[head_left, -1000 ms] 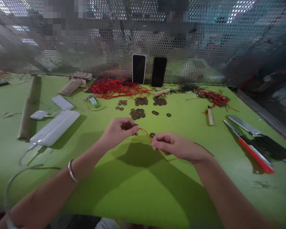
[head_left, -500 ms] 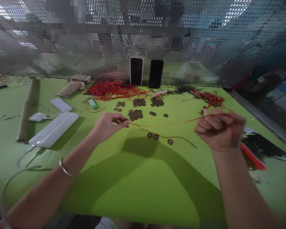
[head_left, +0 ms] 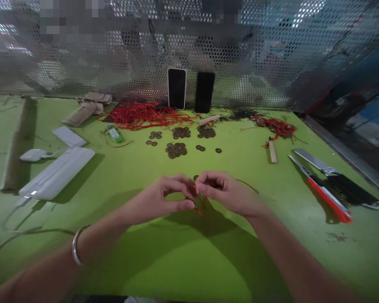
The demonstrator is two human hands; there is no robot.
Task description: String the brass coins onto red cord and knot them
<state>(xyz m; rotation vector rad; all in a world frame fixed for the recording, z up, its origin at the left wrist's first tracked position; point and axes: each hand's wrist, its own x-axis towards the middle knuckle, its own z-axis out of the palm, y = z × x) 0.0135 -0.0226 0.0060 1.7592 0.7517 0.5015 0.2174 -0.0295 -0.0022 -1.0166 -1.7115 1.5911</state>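
Both hands meet over the middle of the green table [head_left: 164, 261]. My left hand [head_left: 167, 195], with a silver bangle [head_left: 76, 246] on the wrist, pinches a thin red cord [head_left: 198, 211] between thumb and fingers. My right hand [head_left: 225, 193] grips the same cord close by, its thumb and index finger almost touching the left fingertips. One strand trails out to the right behind the right hand. A round holed coin [head_left: 196, 178] peeks out just behind the fingers; other coins there are hidden. Further back lie several heaps of such coins [head_left: 176, 149].
A tangle of red cords [head_left: 142, 115] lies at the back, near two upright phones [head_left: 177, 88]. To the left is a white power bank [head_left: 58, 174] with a cable. At right are a red cutter knife [head_left: 330, 200], black-handled scissors [head_left: 350, 187] and knotted red cords [head_left: 276, 126].
My right hand has come in from the far right to meet my left hand, which moved right and nearer. The cord, stretched between them before, is now bunched at the fingertips.
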